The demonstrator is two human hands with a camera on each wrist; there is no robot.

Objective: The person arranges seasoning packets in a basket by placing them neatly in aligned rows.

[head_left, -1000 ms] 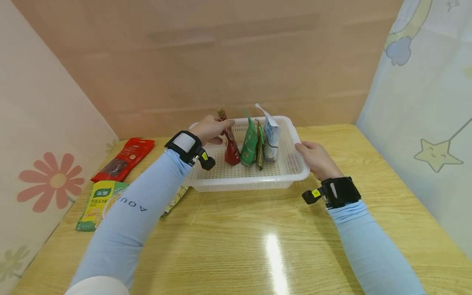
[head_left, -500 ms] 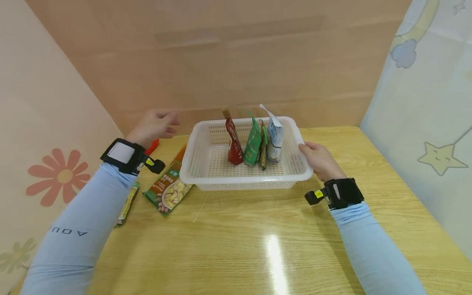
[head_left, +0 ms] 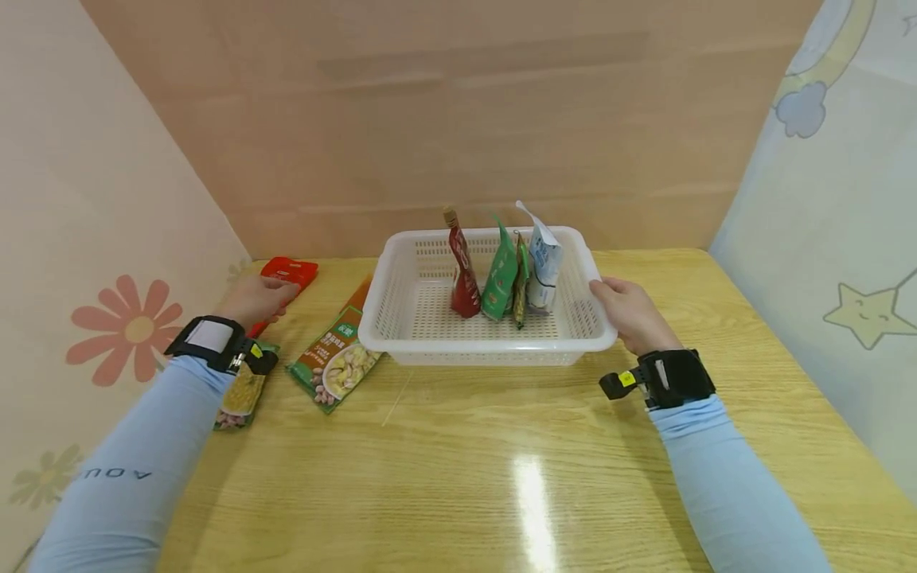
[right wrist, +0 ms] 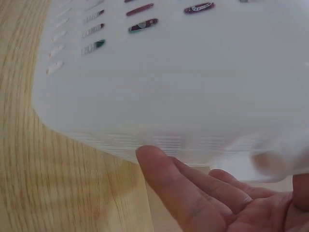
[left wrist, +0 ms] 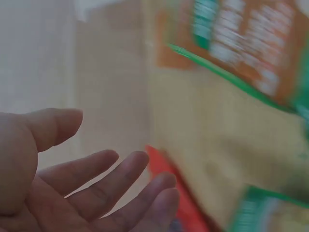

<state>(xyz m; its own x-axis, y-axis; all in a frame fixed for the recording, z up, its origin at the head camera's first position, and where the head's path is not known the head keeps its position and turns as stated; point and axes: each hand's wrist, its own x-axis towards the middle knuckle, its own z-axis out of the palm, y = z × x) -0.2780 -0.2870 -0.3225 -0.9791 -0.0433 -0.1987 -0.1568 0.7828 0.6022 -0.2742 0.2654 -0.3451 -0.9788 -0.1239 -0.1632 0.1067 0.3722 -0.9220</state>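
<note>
My left hand (head_left: 256,301) is over the red packet (head_left: 295,270) at the far left of the table. Its fingers are spread and loosely bent in the left wrist view, holding nothing, with the packet's red edge (left wrist: 181,193) just past the fingertips. My right hand (head_left: 630,314) grips the right rim of the white plastic basket (head_left: 487,347), fingers along the outer wall in the right wrist view. Inside the basket stand a dark red pouch (head_left: 466,294), a green packet (head_left: 500,278), a narrow green-gold packet (head_left: 520,286) and a white-blue pouch (head_left: 545,263).
A brown-green seasoning packet (head_left: 337,358) lies flat just left of the basket. Partly under my left wrist is a yellow-green packet (head_left: 243,394). A tan wall (head_left: 458,143) closes off the table (head_left: 458,469) at the back, and patterned walls flank it.
My left hand has let go of the dark red pouch, which stands in the basket, and has moved left to the red packet. My right hand stays on the basket rim.
</note>
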